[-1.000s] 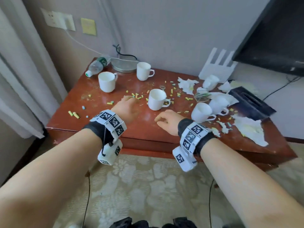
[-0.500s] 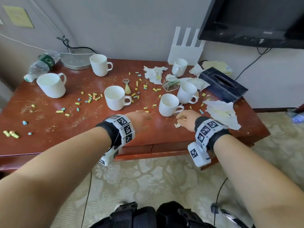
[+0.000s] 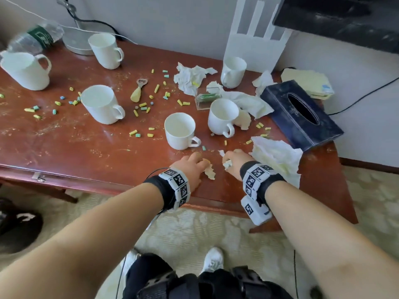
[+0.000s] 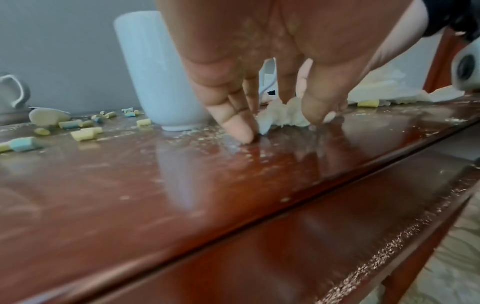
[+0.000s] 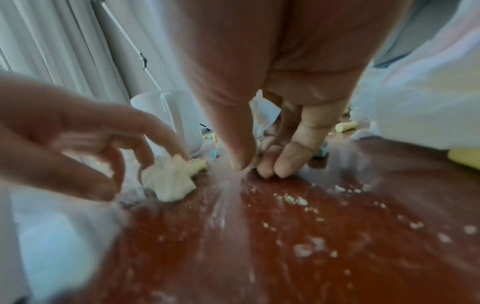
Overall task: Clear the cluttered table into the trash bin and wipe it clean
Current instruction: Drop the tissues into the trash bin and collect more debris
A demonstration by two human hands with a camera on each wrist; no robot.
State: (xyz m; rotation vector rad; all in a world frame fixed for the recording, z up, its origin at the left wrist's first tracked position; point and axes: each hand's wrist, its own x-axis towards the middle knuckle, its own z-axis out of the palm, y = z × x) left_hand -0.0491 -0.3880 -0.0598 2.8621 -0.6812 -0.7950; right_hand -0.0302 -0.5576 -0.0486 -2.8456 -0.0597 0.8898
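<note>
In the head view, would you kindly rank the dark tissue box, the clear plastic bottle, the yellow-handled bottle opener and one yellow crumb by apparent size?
1. Dark blue tissue box.
2. Clear plastic bottle with the green label, partly cut off by the frame edge and farther away, so its true size is unsure.
3. Yellow-handled bottle opener.
4. Yellow crumb.

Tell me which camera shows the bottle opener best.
The head view: the bottle opener lies whole on the table, metal end away from the person. The left wrist view shows only its pale handle, far left. The right wrist view doesn't show it.
</note>
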